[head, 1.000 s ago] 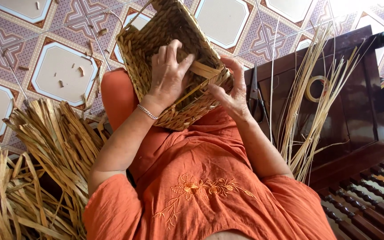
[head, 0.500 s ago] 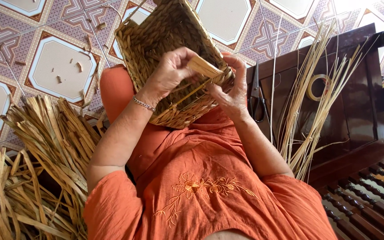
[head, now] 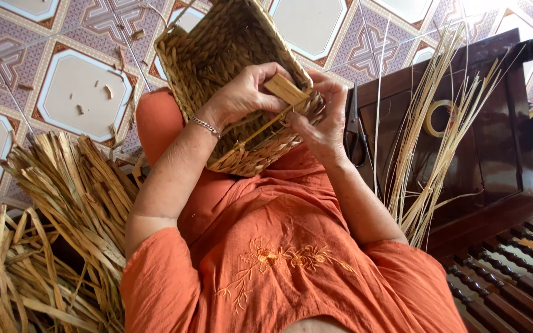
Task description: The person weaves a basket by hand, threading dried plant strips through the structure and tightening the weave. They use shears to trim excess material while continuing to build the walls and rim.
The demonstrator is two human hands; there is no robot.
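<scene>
A rectangular woven basket (head: 226, 46) of dried fibre rests tilted on my knee, its open side toward me. My left hand (head: 245, 95) lies over the near rim and pinches a flat pale fibre strip (head: 285, 89) between thumb and fingers. My right hand (head: 319, 117) grips the basket's right rim, fingers curled over the weave just beside the strip. A thin strand (head: 260, 132) runs along the rim below both hands. I wear an orange embroidered top (head: 279, 259) and a thin bracelet (head: 206, 127) on the left wrist.
A heap of dried flat leaves (head: 50, 216) lies at my left. Dark scissors (head: 356, 126), a roll of tape (head: 439, 117) and a bundle of thin pale stalks (head: 427, 135) rest on a dark wooden seat (head: 495, 160) at my right. Patterned floor tiles (head: 63, 80) carry small scraps.
My left hand has lifted off the basket's inside and moved right along the rim, now pinching the flat strip beside my right hand. The basket has tilted slightly.
</scene>
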